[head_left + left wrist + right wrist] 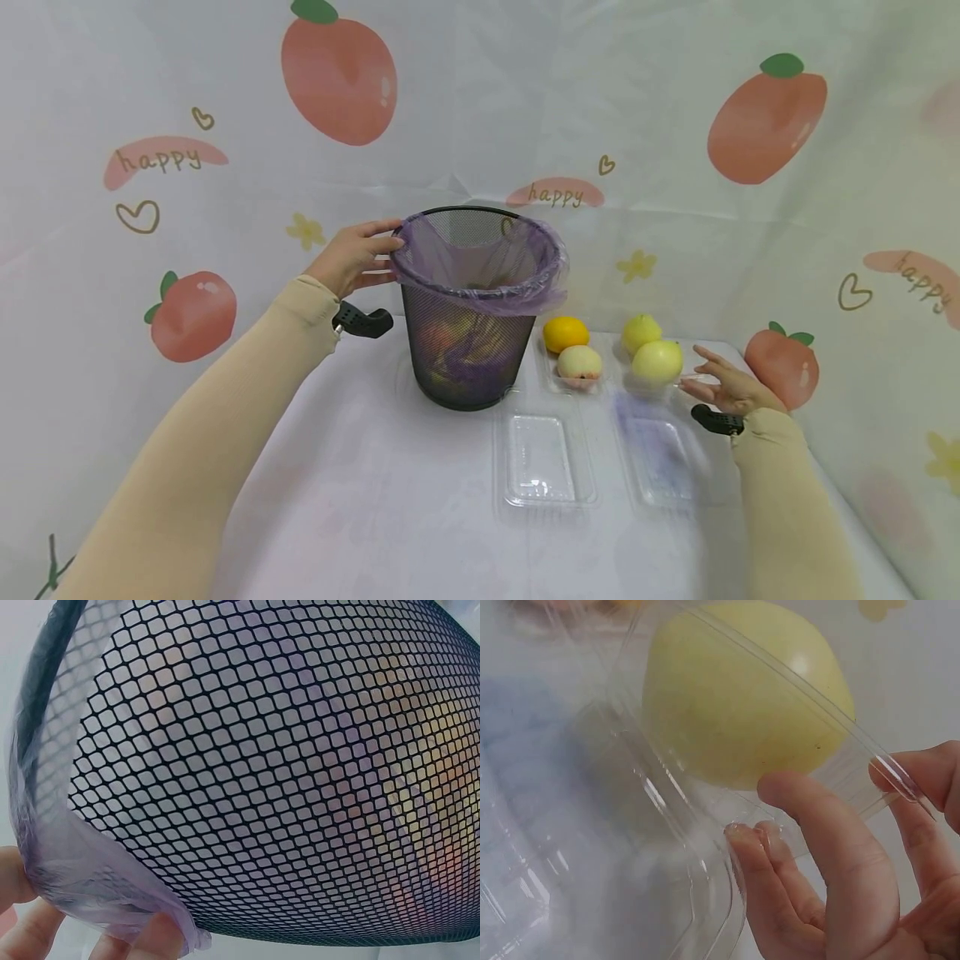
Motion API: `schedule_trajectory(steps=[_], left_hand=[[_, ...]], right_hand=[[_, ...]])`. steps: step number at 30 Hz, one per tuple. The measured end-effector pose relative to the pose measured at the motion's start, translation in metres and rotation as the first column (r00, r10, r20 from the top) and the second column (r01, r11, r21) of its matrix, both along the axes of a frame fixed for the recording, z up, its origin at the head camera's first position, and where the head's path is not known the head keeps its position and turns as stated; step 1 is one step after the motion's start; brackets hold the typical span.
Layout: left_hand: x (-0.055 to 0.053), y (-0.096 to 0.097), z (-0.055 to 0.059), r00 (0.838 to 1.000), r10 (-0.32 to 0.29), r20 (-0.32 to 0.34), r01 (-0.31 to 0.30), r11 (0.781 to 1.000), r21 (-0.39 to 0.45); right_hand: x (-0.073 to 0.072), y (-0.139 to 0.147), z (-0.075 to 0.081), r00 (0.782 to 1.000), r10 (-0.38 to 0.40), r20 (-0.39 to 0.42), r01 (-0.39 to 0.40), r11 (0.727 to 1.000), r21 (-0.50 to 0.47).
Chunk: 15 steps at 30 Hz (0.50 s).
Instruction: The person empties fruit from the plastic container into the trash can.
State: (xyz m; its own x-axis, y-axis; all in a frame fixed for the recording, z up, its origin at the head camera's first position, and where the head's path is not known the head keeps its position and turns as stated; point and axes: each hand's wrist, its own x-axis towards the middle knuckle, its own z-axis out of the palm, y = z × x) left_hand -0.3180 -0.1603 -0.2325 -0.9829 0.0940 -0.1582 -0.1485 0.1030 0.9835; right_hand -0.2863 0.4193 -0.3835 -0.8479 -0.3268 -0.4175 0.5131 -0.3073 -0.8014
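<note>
The left hand [358,260] grips the mesh bin [463,367] at its left rim, over the purple liner [553,287]. Right of the bin, the right hand [731,390] appears to pinch the clear container [866,739] holding yellow-green fruit [750,697].

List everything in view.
Table: 1, white, beneath
Backdrop: 1, white, printed, behind
Mesh bin: 1, black, on table
Liner: 1, purple, over bin rim
Bin contents: count unclear, yellow and reddish, inside
Left container: 1, clear, right of bin
Orange fruit: 1, orange, left container
Pale fruit: 1, cream, left container
Right container: 1, clear, beside left
Round fruits: 2, pale yellow, right container
Wrist devices: 2, black, wrists
Sleeves: 2, cream, forearms
Left hand: 1, bare, bin rim
Right hand: 1, bare, right container
</note>
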Motion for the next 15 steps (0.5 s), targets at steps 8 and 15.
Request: schedule_trajectory(steps=[8,15], left_hand=[[0.002,-0.002,0.000,1.000,-0.015,-0.010,0.015,1.000,0.014],[0.004,-0.002,0.001,1.000,-0.026,-0.014,0.027,1.000,0.012]], right_hand=[[0.011,-0.003,0.015,1.000,-0.018,0.022,0.021,0.985,-0.173],[0.022,-0.015,0.030,0.997,-0.063,0.036,0.070,0.968,-0.239]])
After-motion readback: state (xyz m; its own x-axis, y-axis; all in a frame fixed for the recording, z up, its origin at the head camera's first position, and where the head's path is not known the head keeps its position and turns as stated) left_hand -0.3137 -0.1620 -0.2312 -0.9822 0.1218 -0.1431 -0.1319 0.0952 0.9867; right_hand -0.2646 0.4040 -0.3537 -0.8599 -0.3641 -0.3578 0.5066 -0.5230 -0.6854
